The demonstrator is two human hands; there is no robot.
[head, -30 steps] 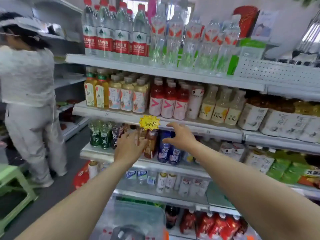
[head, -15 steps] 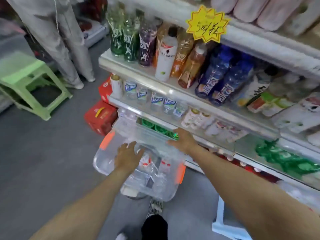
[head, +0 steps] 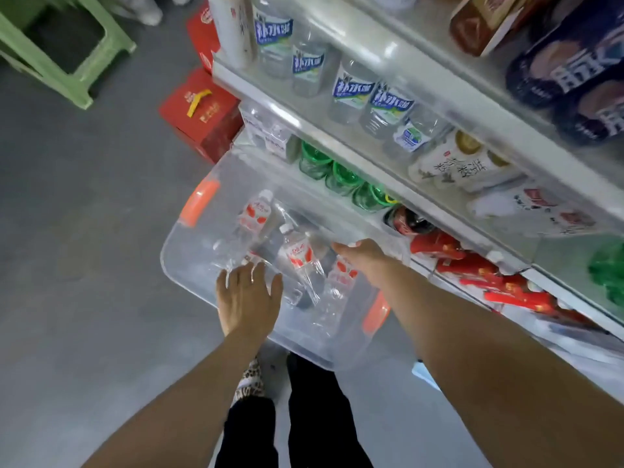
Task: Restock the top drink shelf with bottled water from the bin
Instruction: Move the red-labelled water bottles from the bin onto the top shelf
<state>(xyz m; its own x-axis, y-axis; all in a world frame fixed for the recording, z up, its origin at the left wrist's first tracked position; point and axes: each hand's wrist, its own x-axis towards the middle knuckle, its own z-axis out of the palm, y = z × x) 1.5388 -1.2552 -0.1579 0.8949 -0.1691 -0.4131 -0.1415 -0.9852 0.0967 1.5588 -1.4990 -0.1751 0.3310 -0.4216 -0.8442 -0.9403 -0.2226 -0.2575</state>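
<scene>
The water bottles (head: 299, 255) lie on their sides in the clear bin (head: 189, 265), which sits on the floor against the foot of the shelves (head: 381, 143). I count at least three with red-and-white labels; the glare on the plastic keeps me from a firm total.

My left hand (head: 248, 298) is over the near part of the bin, palm down, fingers spread and nearly straight. It grips nothing. The fingertips (head: 260, 266) reach the lower end of a bottle, but I cannot tell whether they touch it or only hover above it.

My right hand (head: 363, 255) is at the bin's far long side, next to the lowest shelf. The fingers are loosely extended toward the bottles and enclose nothing. One bottle lies just beside its fingertips.

The bin has an orange latch (head: 199, 204) at its left end and another at its right end. Green cans (head: 341, 173) stand on the shelf directly behind the bin. Red boxes (head: 202, 111) sit on the floor to the left, and a green stool (head: 67, 45) stands well apart beyond them.
</scene>
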